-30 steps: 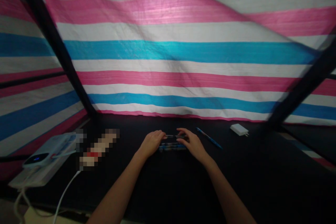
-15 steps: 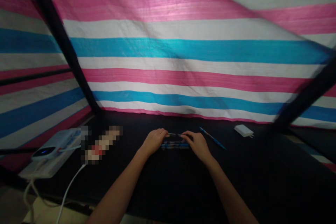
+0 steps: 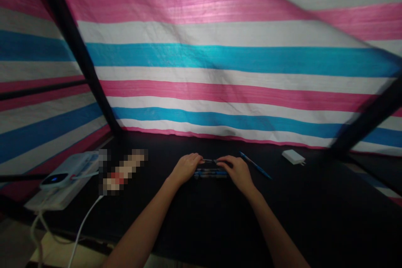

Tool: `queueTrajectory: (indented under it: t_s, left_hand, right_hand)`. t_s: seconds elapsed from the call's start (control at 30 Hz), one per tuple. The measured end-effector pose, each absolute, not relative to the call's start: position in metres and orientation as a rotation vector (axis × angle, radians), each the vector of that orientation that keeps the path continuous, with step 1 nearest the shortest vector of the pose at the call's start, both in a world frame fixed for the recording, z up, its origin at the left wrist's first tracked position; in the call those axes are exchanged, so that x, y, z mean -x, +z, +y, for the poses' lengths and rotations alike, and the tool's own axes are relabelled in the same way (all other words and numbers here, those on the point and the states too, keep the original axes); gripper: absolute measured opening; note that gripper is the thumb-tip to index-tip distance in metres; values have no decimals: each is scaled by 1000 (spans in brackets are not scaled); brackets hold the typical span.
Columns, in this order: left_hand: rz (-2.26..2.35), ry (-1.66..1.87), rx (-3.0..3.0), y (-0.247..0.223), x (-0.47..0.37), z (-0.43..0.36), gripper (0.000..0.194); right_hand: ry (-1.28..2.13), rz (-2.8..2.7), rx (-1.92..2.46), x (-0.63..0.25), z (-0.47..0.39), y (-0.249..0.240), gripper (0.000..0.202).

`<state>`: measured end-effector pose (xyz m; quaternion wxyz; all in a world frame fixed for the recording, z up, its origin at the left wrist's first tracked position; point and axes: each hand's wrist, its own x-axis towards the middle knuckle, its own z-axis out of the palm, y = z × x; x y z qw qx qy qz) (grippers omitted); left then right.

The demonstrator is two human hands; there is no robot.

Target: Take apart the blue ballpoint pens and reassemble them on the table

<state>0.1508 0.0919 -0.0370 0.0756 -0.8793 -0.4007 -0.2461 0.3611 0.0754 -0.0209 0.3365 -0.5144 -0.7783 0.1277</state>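
A: How are the hands set?

B: Apart. The held pen point(image 3: 209, 161) is pinched at its left end by the left hand point(image 3: 187, 166) and at its right end by the right hand point(image 3: 236, 170), just beyond the row of pens point(image 3: 211, 173).

A: Edges and room?

B: Black tabletop point(image 3: 204, 222) is seen nearer than the row, reaching toward the near edge. Beyond the row, the far edge is bordered by the striped sheet point(image 3: 220, 60). Right of the row, a blue pen point(image 3: 255, 165) is laid aslant; farther right, a white plug adapter point(image 3: 293, 157) is seen. Well left of it, a pale device point(image 3: 59, 176) is rested on a white case point(image 3: 52, 201), near a pixelated object point(image 3: 123, 172).

A: Writing?

B: A blue glow is shown on the device's dark display; markings are too small to be read.
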Motion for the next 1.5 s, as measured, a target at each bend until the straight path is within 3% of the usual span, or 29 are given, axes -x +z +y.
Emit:
queueTrajectory:
  t_s: [0.8, 0.97, 1.07, 1.2, 1.4, 1.5]
  left_hand:
    - [-1184, -698, 2657, -36, -153, 90, 10]
    - [-1171, -687, 2658, -35, -153, 89, 9]
    - [-1161, -701, 2653, -35, -153, 89, 9]
    - [-1102, -681, 2634, -37, -155, 89, 10]
    - [-1062, -698, 2580, -40, -154, 90, 12]
    - [-993, -672, 2564, -41, -154, 89, 14]
  right_hand:
    - [201, -2102, 1271, -355, 70, -18, 14]
    - [217, -2073, 1264, -353, 68, -17, 23]
    - [190, -2092, 1259, -352, 68, -18, 16]
    - [301, -2121, 1366, -354, 71, -20, 25]
    - [332, -2078, 1280, -355, 73, -18, 17]
    - [347, -2093, 1381, -355, 72, -18, 23]
